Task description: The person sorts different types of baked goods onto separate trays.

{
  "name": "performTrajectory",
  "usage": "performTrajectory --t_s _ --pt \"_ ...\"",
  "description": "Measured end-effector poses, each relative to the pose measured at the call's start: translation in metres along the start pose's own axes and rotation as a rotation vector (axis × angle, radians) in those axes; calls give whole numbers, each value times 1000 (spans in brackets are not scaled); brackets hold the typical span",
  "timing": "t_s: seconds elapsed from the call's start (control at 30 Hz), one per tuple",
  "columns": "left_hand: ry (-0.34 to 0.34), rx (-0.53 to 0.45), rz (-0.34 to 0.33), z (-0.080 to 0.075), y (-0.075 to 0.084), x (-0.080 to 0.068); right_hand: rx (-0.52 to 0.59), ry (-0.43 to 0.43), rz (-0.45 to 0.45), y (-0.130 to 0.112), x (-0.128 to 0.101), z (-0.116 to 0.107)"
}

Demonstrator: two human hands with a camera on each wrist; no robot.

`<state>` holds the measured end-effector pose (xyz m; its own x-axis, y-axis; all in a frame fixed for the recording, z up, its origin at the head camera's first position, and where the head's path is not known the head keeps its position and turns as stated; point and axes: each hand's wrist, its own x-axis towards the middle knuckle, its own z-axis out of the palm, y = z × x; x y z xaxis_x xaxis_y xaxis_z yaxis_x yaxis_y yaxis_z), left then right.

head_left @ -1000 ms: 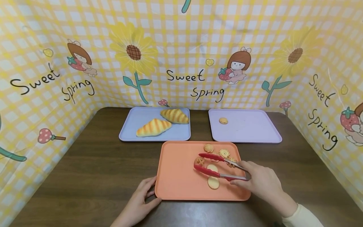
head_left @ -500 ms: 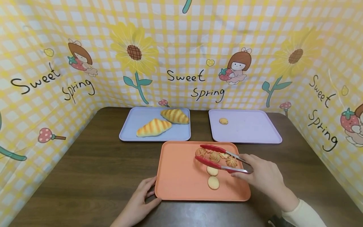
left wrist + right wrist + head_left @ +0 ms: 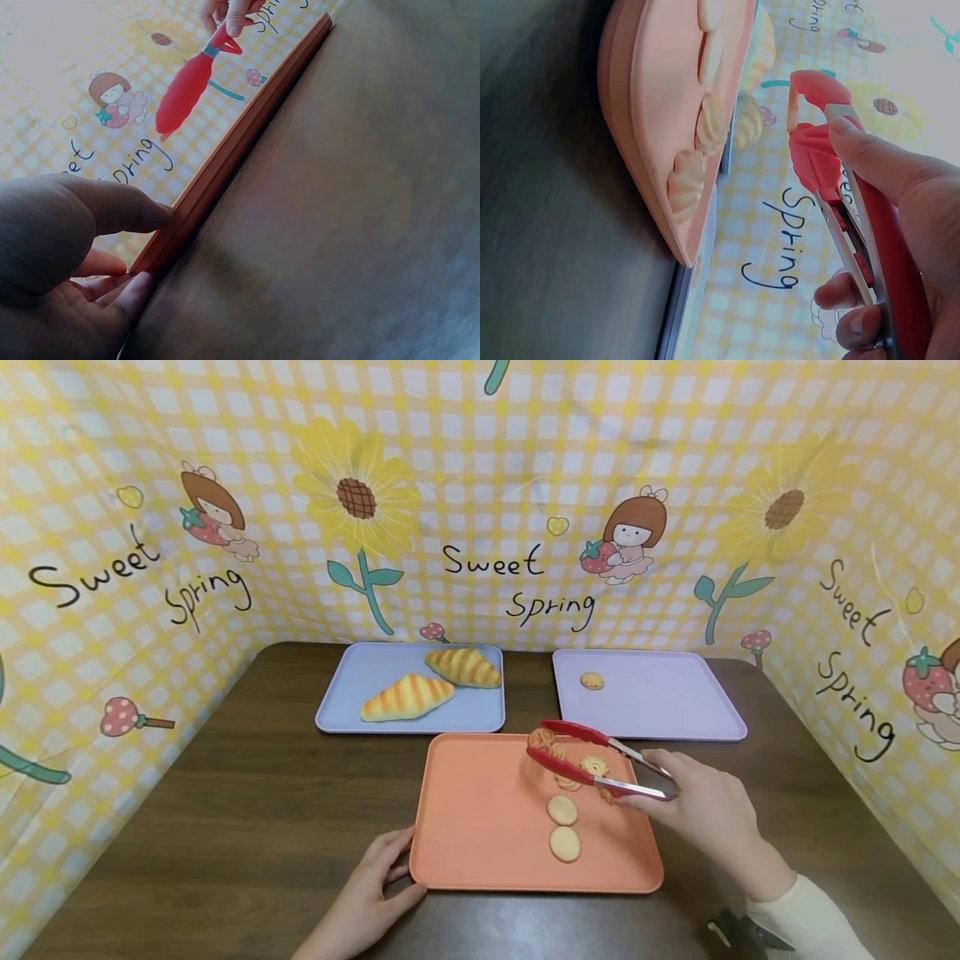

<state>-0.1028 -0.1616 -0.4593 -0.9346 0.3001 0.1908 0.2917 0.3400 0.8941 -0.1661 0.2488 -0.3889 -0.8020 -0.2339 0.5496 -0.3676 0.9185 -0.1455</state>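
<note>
Here, the right hand [image 3: 708, 814] grips long red-and-silver tongs [image 3: 564, 767] whose tips hold a round, brown, pretzel-shaped biscuit [image 3: 538, 739], raised near the far edge of the rectangular orange tray [image 3: 480, 818] on the brown wooden desk [image 3: 210, 827]. At the tray's near-left corner, the left hand [image 3: 375, 881] pinches the rim, while two plain, round, pale biscuits [image 3: 565, 843] lie between its centre and right edge.

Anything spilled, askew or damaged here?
Nothing stands out: croissants lie in the blue tray, loose cookies in the orange tray and purple tray, and the tongs in the right hand hold another cookie aloft.
</note>
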Motion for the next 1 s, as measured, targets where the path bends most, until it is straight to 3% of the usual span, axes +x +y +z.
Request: performTrajectory --t_s 0.37,0.67,1.0 --pt "1 8 12 0 -1 0 -9 -37 113 12 6 -5" --pt "9 16 31 1 -2 0 -16 -135 225 24 13 -11" --pt "11 28 22 1 -2 0 -3 -141 251 42 20 -8"
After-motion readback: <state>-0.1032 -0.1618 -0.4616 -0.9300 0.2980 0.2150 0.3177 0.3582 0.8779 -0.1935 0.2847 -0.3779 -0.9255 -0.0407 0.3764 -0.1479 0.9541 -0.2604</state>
